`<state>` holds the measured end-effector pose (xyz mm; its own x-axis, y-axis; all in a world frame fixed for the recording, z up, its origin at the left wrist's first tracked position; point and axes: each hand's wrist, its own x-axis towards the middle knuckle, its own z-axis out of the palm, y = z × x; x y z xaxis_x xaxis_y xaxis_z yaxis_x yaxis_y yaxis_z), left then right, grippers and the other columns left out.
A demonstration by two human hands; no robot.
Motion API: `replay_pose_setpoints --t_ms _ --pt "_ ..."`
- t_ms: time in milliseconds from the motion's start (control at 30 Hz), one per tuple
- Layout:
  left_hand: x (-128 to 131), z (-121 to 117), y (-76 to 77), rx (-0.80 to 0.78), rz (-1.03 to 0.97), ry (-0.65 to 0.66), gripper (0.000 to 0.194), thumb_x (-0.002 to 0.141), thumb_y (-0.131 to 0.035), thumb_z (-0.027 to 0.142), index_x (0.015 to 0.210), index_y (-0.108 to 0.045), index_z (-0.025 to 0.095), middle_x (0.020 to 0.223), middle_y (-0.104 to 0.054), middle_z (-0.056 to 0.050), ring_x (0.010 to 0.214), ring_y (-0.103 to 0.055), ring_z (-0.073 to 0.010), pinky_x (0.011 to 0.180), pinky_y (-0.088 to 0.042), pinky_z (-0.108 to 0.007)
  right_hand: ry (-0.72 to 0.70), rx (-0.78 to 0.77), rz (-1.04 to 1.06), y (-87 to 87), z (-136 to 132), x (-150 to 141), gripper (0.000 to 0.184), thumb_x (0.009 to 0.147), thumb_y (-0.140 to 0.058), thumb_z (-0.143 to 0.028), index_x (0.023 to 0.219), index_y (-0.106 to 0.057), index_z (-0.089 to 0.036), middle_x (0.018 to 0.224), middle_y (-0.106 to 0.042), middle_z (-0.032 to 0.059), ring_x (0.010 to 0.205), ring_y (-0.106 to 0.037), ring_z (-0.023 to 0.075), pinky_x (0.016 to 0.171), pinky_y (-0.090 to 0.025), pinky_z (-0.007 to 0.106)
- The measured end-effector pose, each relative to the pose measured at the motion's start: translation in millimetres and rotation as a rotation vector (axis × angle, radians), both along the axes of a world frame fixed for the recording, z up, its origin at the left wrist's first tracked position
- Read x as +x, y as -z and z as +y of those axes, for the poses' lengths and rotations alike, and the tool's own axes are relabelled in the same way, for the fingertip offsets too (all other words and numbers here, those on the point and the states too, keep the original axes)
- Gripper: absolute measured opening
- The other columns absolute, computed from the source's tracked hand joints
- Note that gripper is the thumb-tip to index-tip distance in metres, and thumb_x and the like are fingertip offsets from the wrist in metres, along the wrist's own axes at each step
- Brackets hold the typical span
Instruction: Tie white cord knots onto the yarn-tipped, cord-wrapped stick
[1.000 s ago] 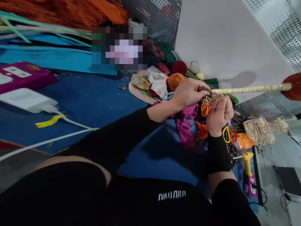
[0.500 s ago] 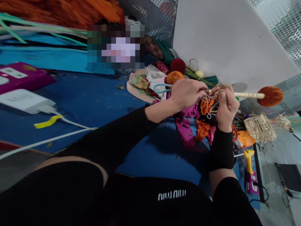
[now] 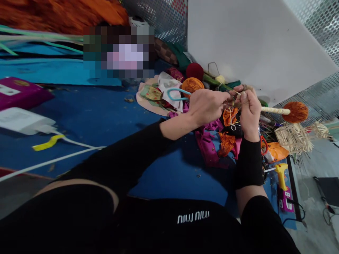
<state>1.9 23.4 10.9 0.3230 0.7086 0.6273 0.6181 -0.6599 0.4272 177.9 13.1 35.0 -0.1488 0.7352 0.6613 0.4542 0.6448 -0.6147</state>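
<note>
A stick (image 3: 274, 110) wound with cream and yellow strips runs sideways, with a fuzzy orange-brown ball (image 3: 296, 112) on its right end. My left hand (image 3: 206, 106) is closed, fingertips pinching near the stick's left end. Closed around the stick, my right hand (image 3: 250, 109) also has a thin pale strand between thumb and fingers. The part of the stick between and under my fingers is mostly hidden. A light blue loop (image 3: 176, 94) pokes out behind my left hand; whether that hand holds it I cannot tell. Loose pale thread (image 3: 234, 125) hangs below my hands.
Magenta cloth (image 3: 208, 146), orange scraps (image 3: 226, 144), an orange ball (image 3: 192, 85) and a dark red ball (image 3: 194, 71) lie around my hands. A yellow glue gun (image 3: 282, 174) lies right. A white charger (image 3: 25, 121) and purple power strip (image 3: 21, 93) sit left on the blue table (image 3: 169, 176).
The ball end of the stick has come left and slightly down, and my right hand has slid further along the stick. More of the blue loop shows. The view has shifted a little.
</note>
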Motion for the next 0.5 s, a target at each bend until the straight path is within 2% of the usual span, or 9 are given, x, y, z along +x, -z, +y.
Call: replay_pose_setpoints --t_ms 133,233,367,433,500 --pt "2.9 -3.9 0.2 0.014 0.011 -0.047 0.037 0.094 -0.058 0.021 0.123 -0.081 0.026 0.099 -0.084 -0.006 0.087 -0.077 -0.0268 0.07 -0.046 -0.034 0.069 0.023 -0.054 -0.2 1.8 4.6 0.046 0.108 -0.047 -0.057 0.084 -0.064 -0.022 0.109 -0.068 0.0039 0.104 -0.068 0.0154 0.099 -0.062 0.038" --pt "3.5 -4.6 1.0 0.046 0.037 -0.026 0.038 0.097 -0.055 0.02 0.123 -0.082 0.028 0.101 -0.084 -0.004 0.088 -0.076 -0.0252 0.067 -0.042 -0.035 0.067 0.015 -0.045 1.8 4.1 5.8 0.046 0.108 -0.048 -0.057 0.081 -0.062 -0.022 0.108 -0.068 0.0036 0.108 -0.069 0.016 0.1 -0.062 0.039" --pt "0.7 -3.2 0.4 0.06 0.142 -0.002 0.036 0.102 -0.05 0.023 0.11 -0.085 0.025 0.101 -0.083 -0.006 0.088 -0.074 -0.0245 0.065 -0.041 -0.036 0.032 -0.027 0.004 4.0 5.9 3.4 0.046 0.106 -0.052 -0.059 0.081 -0.063 -0.022 0.111 -0.068 0.0036 0.101 -0.071 0.0141 0.093 -0.063 0.036" --pt "-2.2 -1.4 -1.3 0.039 0.153 0.004 0.036 0.103 -0.051 0.024 0.115 -0.084 0.026 0.105 -0.083 -0.006 0.089 -0.073 -0.0242 0.068 -0.042 -0.036 0.042 -0.036 0.058 1.4 4.2 4.4 0.045 0.103 -0.057 -0.059 0.08 -0.064 -0.021 0.109 -0.069 0.0036 0.098 -0.07 0.0132 0.091 -0.063 0.035" --pt "-6.4 1.8 -3.6 0.008 0.115 0.013 0.035 0.103 -0.054 0.026 0.121 -0.083 0.029 0.107 -0.083 -0.005 0.091 -0.073 -0.0243 0.071 -0.044 -0.036 0.06 -0.061 0.164 -4.8 0.0 10.8 0.043 0.101 -0.061 -0.059 0.082 -0.065 -0.021 0.102 -0.07 0.0019 0.084 -0.068 0.0098 0.079 -0.062 0.029"
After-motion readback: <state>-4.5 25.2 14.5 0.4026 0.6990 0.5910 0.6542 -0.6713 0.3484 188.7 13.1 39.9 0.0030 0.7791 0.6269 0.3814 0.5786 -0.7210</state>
